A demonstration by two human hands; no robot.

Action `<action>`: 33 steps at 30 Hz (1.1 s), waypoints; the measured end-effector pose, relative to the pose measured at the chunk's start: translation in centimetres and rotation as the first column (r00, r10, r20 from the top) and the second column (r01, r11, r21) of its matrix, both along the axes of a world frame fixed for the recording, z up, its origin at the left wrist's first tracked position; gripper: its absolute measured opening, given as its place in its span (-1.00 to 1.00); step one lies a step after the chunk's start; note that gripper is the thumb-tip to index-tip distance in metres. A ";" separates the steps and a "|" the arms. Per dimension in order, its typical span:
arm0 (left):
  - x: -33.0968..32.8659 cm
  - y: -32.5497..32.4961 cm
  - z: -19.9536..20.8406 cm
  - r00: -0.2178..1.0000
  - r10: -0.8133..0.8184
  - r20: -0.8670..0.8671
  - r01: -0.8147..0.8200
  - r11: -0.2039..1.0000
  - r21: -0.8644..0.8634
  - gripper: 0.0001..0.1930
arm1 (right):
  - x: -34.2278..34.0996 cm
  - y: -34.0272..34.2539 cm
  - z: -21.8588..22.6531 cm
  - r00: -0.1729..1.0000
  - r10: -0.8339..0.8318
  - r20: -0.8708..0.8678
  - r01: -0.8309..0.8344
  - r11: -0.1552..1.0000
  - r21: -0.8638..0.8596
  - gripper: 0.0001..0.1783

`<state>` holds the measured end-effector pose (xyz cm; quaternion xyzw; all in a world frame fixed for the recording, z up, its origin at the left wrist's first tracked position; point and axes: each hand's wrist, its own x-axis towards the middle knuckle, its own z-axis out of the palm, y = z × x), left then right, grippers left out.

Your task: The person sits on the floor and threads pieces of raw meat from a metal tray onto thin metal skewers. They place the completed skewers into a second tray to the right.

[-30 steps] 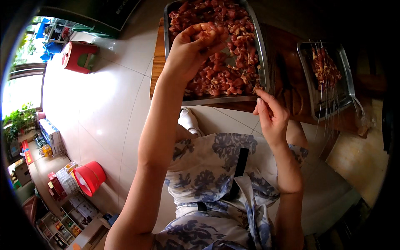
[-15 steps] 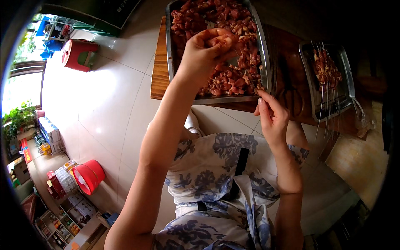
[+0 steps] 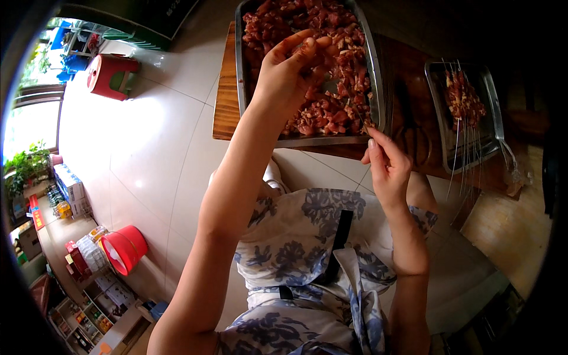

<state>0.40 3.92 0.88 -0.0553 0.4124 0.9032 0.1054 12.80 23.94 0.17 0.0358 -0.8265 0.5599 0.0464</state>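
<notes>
A large metal tray heaped with pieces of raw red meat lies on a wooden table. Over the meat is my left hand, its thumb and fingers curled together around what looks like a small piece of meat, partly hidden by the fingers. At the tray's near right corner my right hand is closed, thumb and forefinger pinching a thin metal skewer. The skewer points away over the meat; its far end is hard to make out.
To the right, a smaller metal tray holds skewered meat, with thin skewers sticking out over its near edge. Dark scissors and more skewers lie between the trays. A red stool and red bucket stand at left.
My left hand has moved slightly away and to the left over the meat, its fingers less visible from the palm side. My right hand has barely moved.
</notes>
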 end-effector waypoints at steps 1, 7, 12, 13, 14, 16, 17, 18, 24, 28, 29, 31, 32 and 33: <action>-0.1 -0.1 -0.2 1.000 -0.007 -0.004 0.007 1.000 0.030 -0.68 | 0.0 0.0 0.0 1.000 -0.003 0.002 0.003 1.000 -0.001 -0.76; -0.1 -0.2 0.1 0.998 -0.060 -0.027 0.059 0.997 -0.047 -0.78 | 0.0 0.0 0.0 0.999 -0.009 0.042 0.008 1.000 0.010 -0.76; 0.6 0.8 0.4 1.000 0.003 0.008 -0.002 0.999 -0.040 -0.78 | 0.0 0.0 -0.1 0.999 -0.024 0.043 0.023 1.000 0.020 -0.76; 0.7 0.9 0.4 1.000 0.015 0.019 -0.014 0.999 -0.051 -0.79 | 0.0 -0.1 -0.1 0.999 -0.026 0.035 0.025 1.000 0.018 -0.76; 0.9 1.0 0.4 1.000 -0.012 0.019 0.013 0.999 -0.053 -0.78 | -0.1 -0.2 0.0 0.999 -0.027 0.027 0.027 1.000 0.016 -0.76; 1.1 1.2 0.2 0.997 -0.073 0.022 0.074 0.996 -0.052 -0.74 | -0.1 -0.1 0.0 0.999 -0.034 0.019 0.034 0.999 0.013 -0.76; 1.2 1.3 0.4 0.996 -0.088 0.025 0.090 0.993 -0.072 -0.73 | -0.1 0.0 0.0 0.999 -0.036 0.019 0.036 0.999 0.010 -0.76; 1.2 1.3 0.8 0.994 -0.102 0.027 0.105 0.990 -0.093 -0.73 | -0.1 0.0 0.0 0.999 -0.037 0.017 0.037 0.999 0.006 -0.76; 0.7 0.5 0.6 0.989 -0.150 0.001 0.150 0.988 -0.020 -0.70 | -0.3 0.3 -0.1 1.000 -0.023 0.003 0.023 1.000 -0.002 -0.76; 0.9 0.6 0.7 0.987 -0.158 -0.006 0.157 0.986 -0.062 -0.71 | -0.2 0.4 -0.2 1.000 -0.019 -0.009 0.019 1.000 0.017 -0.77; 0.9 0.6 0.8 0.986 -0.169 -0.007 0.168 0.981 -0.093 -0.72 | -0.2 0.4 -0.2 1.000 -0.020 -0.009 0.020 1.000 0.020 -0.77; 1.1 0.8 0.9 0.981 -0.196 -0.010 0.192 0.970 -0.152 -0.74 | -0.2 0.5 -0.2 1.000 -0.023 -0.005 0.023 1.000 0.021 -0.77; 1.1 1.0 0.7 0.981 -0.196 -0.003 0.193 0.968 -0.157 -0.75 | -0.2 0.5 -0.1 1.000 -0.022 -0.003 0.022 1.000 0.017 -0.78; 1.3 1.2 0.4 0.981 -0.194 0.003 0.192 0.968 -0.165 -0.76 | -0.2 0.4 -0.1 1.000 -0.019 0.000 0.019 1.000 0.012 -0.78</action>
